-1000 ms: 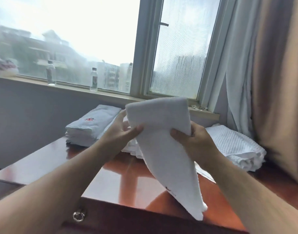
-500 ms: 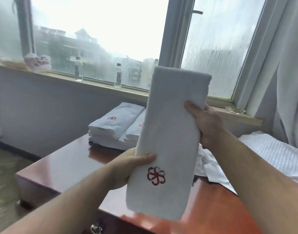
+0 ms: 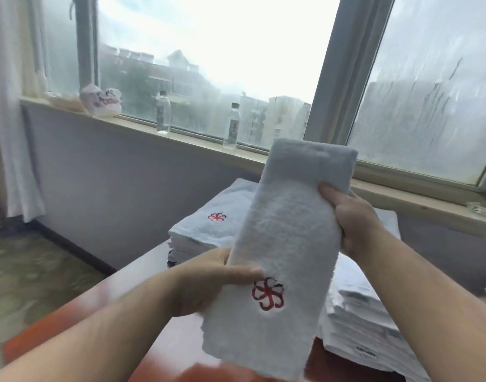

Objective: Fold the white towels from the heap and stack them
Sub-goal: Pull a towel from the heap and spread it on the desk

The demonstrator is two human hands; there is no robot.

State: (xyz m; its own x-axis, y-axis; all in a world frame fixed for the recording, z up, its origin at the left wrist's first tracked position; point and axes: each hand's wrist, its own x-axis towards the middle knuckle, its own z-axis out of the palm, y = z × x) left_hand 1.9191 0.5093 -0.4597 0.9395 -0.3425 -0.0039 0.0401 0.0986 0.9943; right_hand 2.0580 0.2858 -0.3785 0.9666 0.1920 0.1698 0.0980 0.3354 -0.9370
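Two hands hold one folded white terry towel [image 3: 285,244] in the air above the glossy reddish-brown wooden table [image 3: 181,351]. The towel forms a long narrow strip, its fold at the far upper end and its loose edges at the near lower end. A red embroidered flower emblem [image 3: 268,295] faces the camera on the lower part.

Left hand [image 3: 208,282]: grip clamped on the left edge of the towel, thumb laid across the front face just beside the emblem.

Right hand [image 3: 354,221]: grip clamped on the right edge near the upper end, thumb on the front face, remaining fingers hidden behind the cloth.

A stack of folded white towels [image 3: 206,230] sits on the far left part of the table, with the same red emblem on its top towel. A heap of white towels [image 3: 360,326] lies on the right part of the table, partly hidden by the right forearm.

On the pale window sill [image 3: 197,142] beyond the table stand two clear plastic bottles, the left bottle [image 3: 163,113] and the right bottle [image 3: 232,126], well apart.
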